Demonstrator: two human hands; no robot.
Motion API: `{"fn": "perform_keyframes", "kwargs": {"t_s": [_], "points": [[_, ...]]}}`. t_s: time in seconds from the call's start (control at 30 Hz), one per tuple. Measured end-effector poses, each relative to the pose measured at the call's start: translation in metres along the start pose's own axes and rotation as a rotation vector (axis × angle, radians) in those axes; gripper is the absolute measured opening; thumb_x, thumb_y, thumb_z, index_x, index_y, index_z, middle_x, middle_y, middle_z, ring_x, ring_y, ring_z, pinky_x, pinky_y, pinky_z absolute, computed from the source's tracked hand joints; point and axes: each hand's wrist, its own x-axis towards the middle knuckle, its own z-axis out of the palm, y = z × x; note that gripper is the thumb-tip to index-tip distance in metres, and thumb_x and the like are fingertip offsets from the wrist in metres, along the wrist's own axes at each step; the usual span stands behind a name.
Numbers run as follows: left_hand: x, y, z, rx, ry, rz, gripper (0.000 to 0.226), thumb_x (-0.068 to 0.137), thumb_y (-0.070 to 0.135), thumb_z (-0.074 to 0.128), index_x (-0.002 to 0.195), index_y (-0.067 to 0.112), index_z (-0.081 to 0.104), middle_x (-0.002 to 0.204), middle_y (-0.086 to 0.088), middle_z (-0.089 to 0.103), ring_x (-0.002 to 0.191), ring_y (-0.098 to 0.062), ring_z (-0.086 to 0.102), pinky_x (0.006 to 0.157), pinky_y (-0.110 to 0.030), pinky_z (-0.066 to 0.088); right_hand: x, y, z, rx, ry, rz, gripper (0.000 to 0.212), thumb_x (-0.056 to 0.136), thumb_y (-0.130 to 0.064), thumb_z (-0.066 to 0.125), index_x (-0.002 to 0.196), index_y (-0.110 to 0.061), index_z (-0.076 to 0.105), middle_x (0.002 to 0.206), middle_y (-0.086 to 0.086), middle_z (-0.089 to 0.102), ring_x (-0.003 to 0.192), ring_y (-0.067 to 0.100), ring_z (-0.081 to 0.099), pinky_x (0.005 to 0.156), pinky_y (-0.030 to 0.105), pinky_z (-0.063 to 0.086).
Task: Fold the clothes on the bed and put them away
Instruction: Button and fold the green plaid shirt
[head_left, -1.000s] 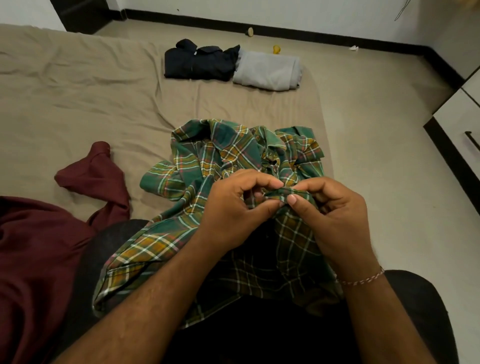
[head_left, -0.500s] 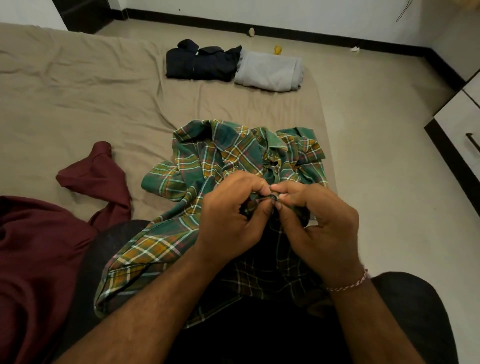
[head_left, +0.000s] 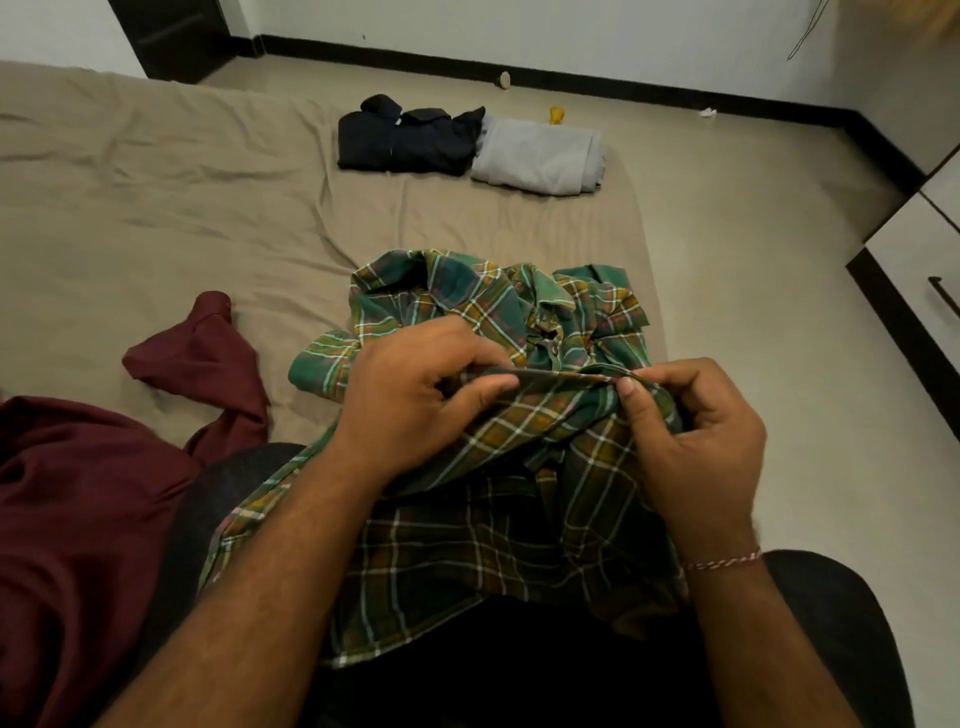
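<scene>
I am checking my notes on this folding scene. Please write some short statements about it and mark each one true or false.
1. Both hands pinch the plaid shirt. True: left hand, right hand.
2. The grey garment lies on the floor. False: it lies on the bed.
3. The dark garment touches the grey one. True.
4. The maroon garment is folded. False: it lies crumpled.

Both hands apparently pinching, apart
</scene>
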Motion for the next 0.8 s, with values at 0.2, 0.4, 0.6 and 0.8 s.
{"fn": "perform_keyframes", "kwargs": {"t_s": [0.2,0.4,0.6,0.8], "points": [[-0.001,0.006,-0.001,0.275,0.314,0.137,0.013,0.097,0.015,0.074,0.088,0.009,0.08,0.089,-0.004,0.075,0.076,-0.024,0.066,0.07,-0.036,0.051,0.005,-0.004,-0.009,0.077,-0.14,0.067,0.023,0.086,-0.013,0.081,0.09,-0.033,0.07,0.091,-0.011,0.073,0.087,0.015,0.072,0.078,0.038,0.062],[0.001,0.004,-0.009,0.388,0.52,0.07,0.012,0.095,0.012,0.077,0.104,0.005,0.081,0.093,-0.008,0.077,0.075,-0.032,0.068,0.076,-0.035,0.046,0.025,-0.027,-0.032,0.101,-0.412,0.249,0.021,0.068,-0.034,0.085,0.084,-0.024,0.076,0.084,0.009,0.073,0.083,0.032,0.071,0.075,0.052,0.063],[0.004,0.012,-0.02,0.35,0.563,0.077,0.009,0.094,0.014,0.078,0.095,0.006,0.083,0.089,-0.008,0.076,0.071,-0.033,0.066,0.074,-0.034,0.044,0.033,-0.057,-0.051,0.277,-0.482,0.303,0.025,0.066,-0.027,0.085,0.081,-0.01,0.075,0.079,0.017,0.075,0.071,0.036,0.073,0.057,0.033,0.06],[0.009,0.027,-0.027,0.278,0.581,0.14,0.008,0.093,0.008,0.075,0.092,0.002,0.08,0.092,-0.009,0.077,0.077,-0.031,0.07,0.081,-0.031,0.045,0.02,-0.075,-0.044,0.585,-0.462,0.352,0.057,0.059,-0.044,0.097,0.098,-0.006,0.079,0.09,0.019,0.076,0.077,0.025,0.072,0.069,0.028,0.06]]}}
